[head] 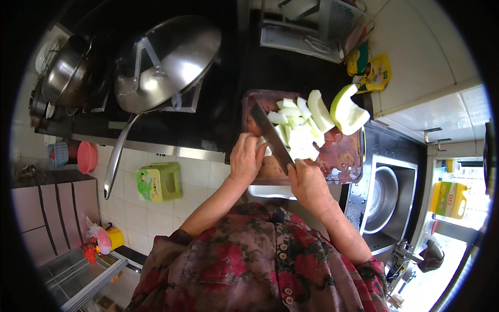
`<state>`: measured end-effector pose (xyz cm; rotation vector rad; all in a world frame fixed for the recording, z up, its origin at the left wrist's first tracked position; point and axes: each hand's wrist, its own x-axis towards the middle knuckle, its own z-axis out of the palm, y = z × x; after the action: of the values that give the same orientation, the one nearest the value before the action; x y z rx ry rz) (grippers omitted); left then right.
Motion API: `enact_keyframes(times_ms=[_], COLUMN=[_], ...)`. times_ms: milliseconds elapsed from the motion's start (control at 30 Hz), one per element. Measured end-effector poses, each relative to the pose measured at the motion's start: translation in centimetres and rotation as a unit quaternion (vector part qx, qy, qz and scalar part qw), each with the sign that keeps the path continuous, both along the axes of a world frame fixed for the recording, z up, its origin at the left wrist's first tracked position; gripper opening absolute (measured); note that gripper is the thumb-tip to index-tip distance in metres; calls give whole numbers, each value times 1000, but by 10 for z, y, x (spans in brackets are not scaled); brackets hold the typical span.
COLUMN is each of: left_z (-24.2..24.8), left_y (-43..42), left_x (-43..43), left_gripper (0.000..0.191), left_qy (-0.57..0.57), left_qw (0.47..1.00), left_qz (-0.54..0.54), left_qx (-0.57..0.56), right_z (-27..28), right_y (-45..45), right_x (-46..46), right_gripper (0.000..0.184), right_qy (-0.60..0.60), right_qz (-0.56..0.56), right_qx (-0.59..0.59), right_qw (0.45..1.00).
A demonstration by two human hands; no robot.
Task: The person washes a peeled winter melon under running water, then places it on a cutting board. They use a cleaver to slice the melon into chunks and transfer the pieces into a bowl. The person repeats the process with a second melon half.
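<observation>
My right hand (310, 183) grips the handle of a kitchen knife (273, 134), whose wide dark blade slants up and left across the cutting board (339, 156). On the blade's left side, my left hand (246, 158) holds a small piece of pale gourd (266, 149) with bent fingers and thumb. Cut chunks of the same gourd (302, 140) lie heaped to the right of the blade. Behind them rests a longer peeled slice (320, 111). A large curved wedge with light green skin (347, 111) sits at the board's far right corner.
A lidded wok (171, 62) stands on the stove at left, its long handle (121, 156) jutting past the counter edge. Beside it is a steel pot (66, 74). At right, a sink (405, 202) holds a metal basin (384, 199). A green stool (160, 181) stands on the floor.
</observation>
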<state>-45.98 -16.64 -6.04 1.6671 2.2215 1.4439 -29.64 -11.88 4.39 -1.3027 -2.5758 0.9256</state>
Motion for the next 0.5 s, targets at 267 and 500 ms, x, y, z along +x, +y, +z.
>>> enact_keyframes(times_ms=[267, 500], left_z=[-2, 0], left_y=[1, 1], left_x=[-1, -3], left_gripper=[22, 20], left_qy=[-11, -12], left_qw=[1000, 1000], left_qz=[-4, 6], left_qx=[10, 24], right_z=[-13, -29], right_y=[8, 20], right_x=[-17, -27], right_gripper=[25, 26], right_qy=[-40, -6], right_qz=[18, -13], right_qx=[-20, -9], right_qw=[999, 1000])
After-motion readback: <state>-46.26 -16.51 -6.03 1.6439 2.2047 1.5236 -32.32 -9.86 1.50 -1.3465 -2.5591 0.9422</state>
